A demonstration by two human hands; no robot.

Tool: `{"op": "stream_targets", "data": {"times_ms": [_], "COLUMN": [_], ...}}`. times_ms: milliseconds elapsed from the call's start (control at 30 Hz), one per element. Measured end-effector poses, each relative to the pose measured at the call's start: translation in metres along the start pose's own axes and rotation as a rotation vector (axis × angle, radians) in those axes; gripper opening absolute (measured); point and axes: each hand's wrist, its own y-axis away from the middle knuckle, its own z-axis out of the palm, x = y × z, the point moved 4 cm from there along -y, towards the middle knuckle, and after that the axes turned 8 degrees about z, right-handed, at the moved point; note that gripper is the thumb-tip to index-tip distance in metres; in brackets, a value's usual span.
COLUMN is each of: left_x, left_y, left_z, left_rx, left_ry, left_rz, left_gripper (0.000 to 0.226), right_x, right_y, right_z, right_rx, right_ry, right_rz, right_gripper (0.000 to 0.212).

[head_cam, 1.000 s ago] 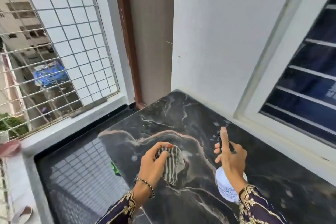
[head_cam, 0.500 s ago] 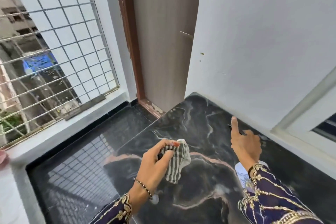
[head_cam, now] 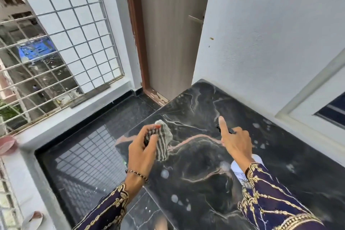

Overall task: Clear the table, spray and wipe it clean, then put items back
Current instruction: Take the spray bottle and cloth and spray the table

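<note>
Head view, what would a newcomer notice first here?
Two hands work over the black marble table: the left hand grips a striped cloth at centre, and the right hand beside it holds a white spray bottle, forefinger stretched forward. Pale spray drops dot the table around them. A metal grille fills the upper left.
</note>
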Motion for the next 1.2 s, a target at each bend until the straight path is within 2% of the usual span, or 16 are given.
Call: {"op": "stream_targets", "data": {"times_ms": [100,200,267,333,433,500,633,700,867,967,1067,1200], "left_x": [0.004,0.008,0.006,0.006,0.01,0.015,0.025,0.033,0.036,0.041,0.043,0.044], "left_y": [0.019,0.04,0.053,0.066,0.082,0.093,0.108,0.112,0.118,0.119,0.117,0.108], "left_z": [-0.014,-0.026,-0.031,-0.035,-0.037,-0.035,-0.025,-0.02,0.006,0.027,0.051,0.084], "left_rx": [0.079,0.121,0.133,0.134,0.152,0.155,0.149,0.151,0.095,0.054,-0.007,-0.09], "left_ry": [-0.018,-0.012,-0.025,-0.017,-0.011,-0.009,-0.002,-0.019,0.024,0.013,0.003,0.032], "left_rz": [0.0,-0.015,-0.014,-0.016,-0.022,-0.023,-0.022,-0.004,0.005,0.016,0.013,0.007], "left_gripper": [0.023,0.022,0.022,0.022,0.023,0.023,0.022,0.022,0.023,0.022,0.023,0.022], "right_x": [0.006,0.013,0.018,0.028,0.051,0.065,0.093,0.107,0.147,0.156,0.157,0.174], "right_y": [0.028,0.061,0.083,0.101,0.109,0.122,0.143,0.144,0.13,0.126,0.118,0.087], "right_z": [0.0,-0.011,-0.017,-0.019,-0.02,-0.028,-0.056,-0.063,-0.076,-0.095,-0.107,-0.103], "right_rx": [-0.032,0.04,0.057,0.009,-0.095,-0.122,0.005,0.006,-0.026,0.024,0.078,0.058], "right_ry": [-0.03,-0.022,0.017,-0.002,-0.07,-0.085,0.077,0.119,-0.01,-0.043,0.041,-0.042], "right_rz": [-0.034,-0.04,-0.081,-0.107,-0.092,-0.077,-0.107,-0.127,-0.039,0.017,-0.001,0.119], "right_gripper": [0.099,0.105,0.094,0.082,0.098,0.092,0.086,0.082,0.098,0.087,0.075,0.091]}}
